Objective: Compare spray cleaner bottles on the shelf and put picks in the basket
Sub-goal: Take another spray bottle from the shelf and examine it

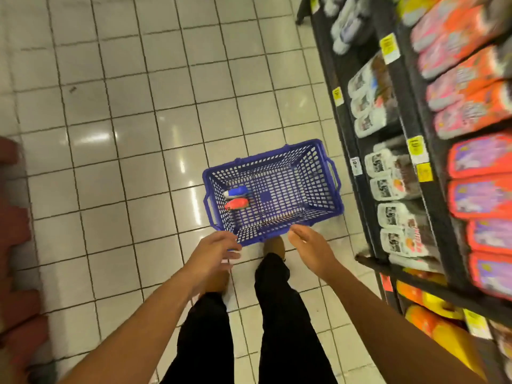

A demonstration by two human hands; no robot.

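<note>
Basket [329, 210] sits on the floor just ahead of both your hands, w/ two items already in: a blue-capped one [236, 192] and a red one [236, 203] at the end nearer your left hand [214, 249]. Left and right hand [310, 246] hang relaxed, holding nothing. Looks partway done; shelf [365, 173] is beside your right hand. More picks may remain, can't tell.

Basket [327, 209] on floor [133, 112], 2 bottles [235, 198] in its left end; shelf [410, 151] right; hands [213, 248] just before it.

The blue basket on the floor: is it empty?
No: the blue basket holds two bottles, one blue-capped and one red-capped, at its left end.
</note>
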